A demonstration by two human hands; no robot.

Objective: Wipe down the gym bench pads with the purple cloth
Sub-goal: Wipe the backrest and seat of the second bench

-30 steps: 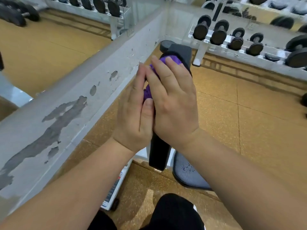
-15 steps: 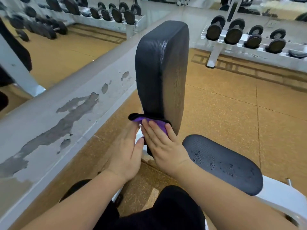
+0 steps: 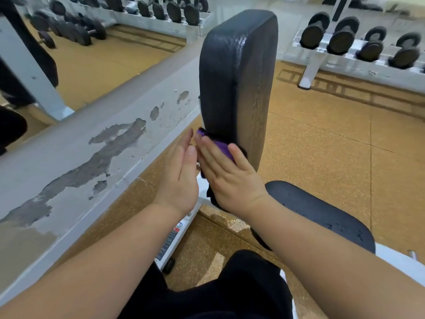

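Note:
The black back pad (image 3: 236, 72) of the gym bench stands nearly upright in the middle of the head view. The black seat pad (image 3: 322, 215) lies flat at the lower right. A purple cloth (image 3: 220, 146) is pressed flat against the lower end of the back pad under my right hand (image 3: 230, 178), only a small patch of it showing between the fingers. My left hand (image 3: 181, 178) is flat beside it on the left, fingers straight, touching the pad's left side; I cannot tell whether it touches the cloth.
A low white wall (image 3: 92, 157) with peeling paint runs along the left, a mirror above it. A white dumbbell rack (image 3: 345, 42) stands at the back right. The bench's white frame (image 3: 402, 259) shows at the lower right. Tan rubber floor (image 3: 322, 134) surrounds the bench.
Both hands slid the cloth down the back pad from its top to its lower end, and the view dropped with them. Over the last half second the hands barely moved.

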